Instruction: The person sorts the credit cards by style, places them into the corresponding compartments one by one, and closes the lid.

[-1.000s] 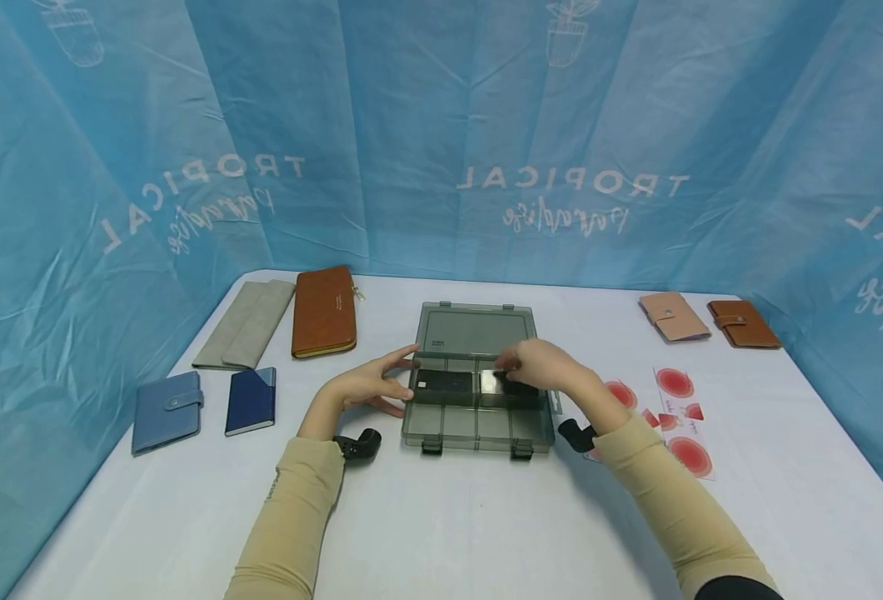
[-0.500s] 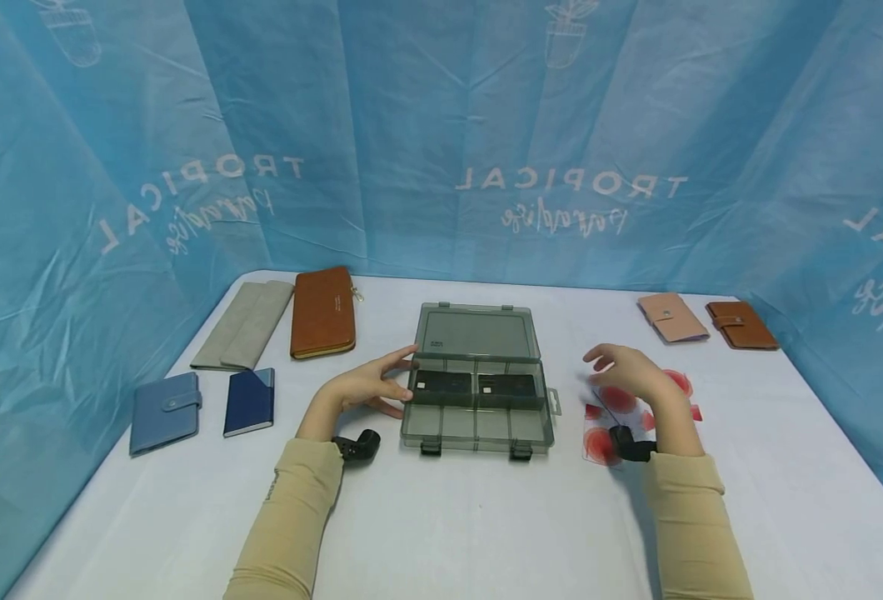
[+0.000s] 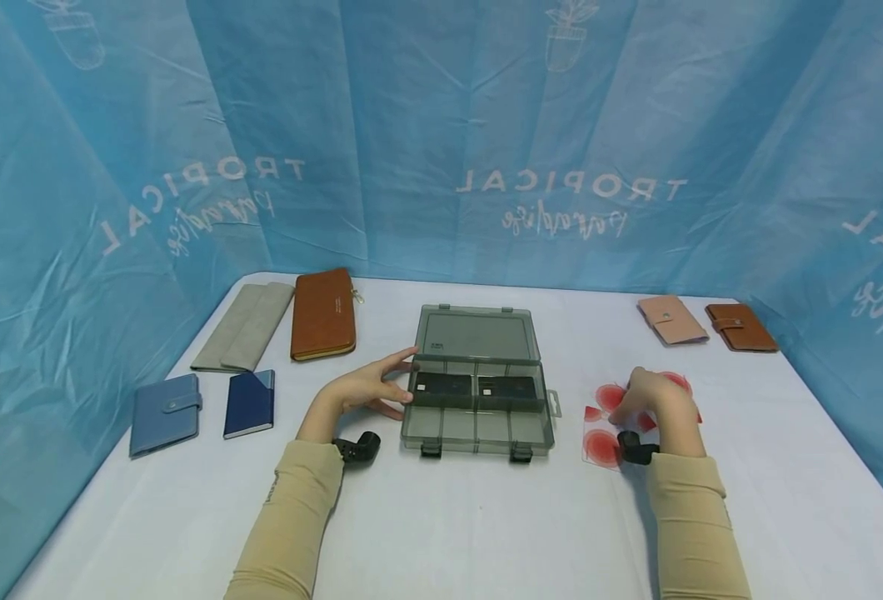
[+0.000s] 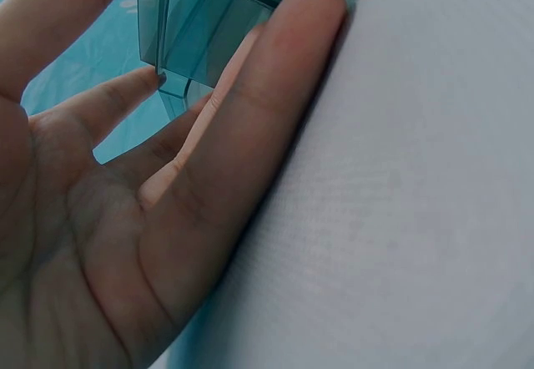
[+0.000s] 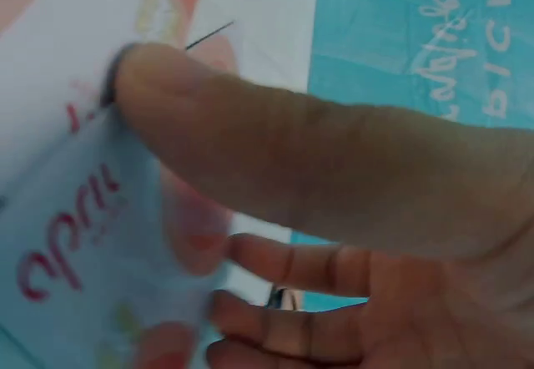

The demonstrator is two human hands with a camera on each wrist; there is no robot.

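This looks like a staged recording booth rather than a home or shop. Crinkled blue printed sheets [image 3: 441,142] reading "TROPICAL paradise" hang as walls on three sides of a white cloth-covered surface [image 3: 449,525]. Goods lie set apart in tidy groups: a long tan leather wallet [image 3: 323,312], a small blue snap wallet [image 3: 166,412], and a smoky transparent plastic compartment box [image 3: 479,383] at centre.
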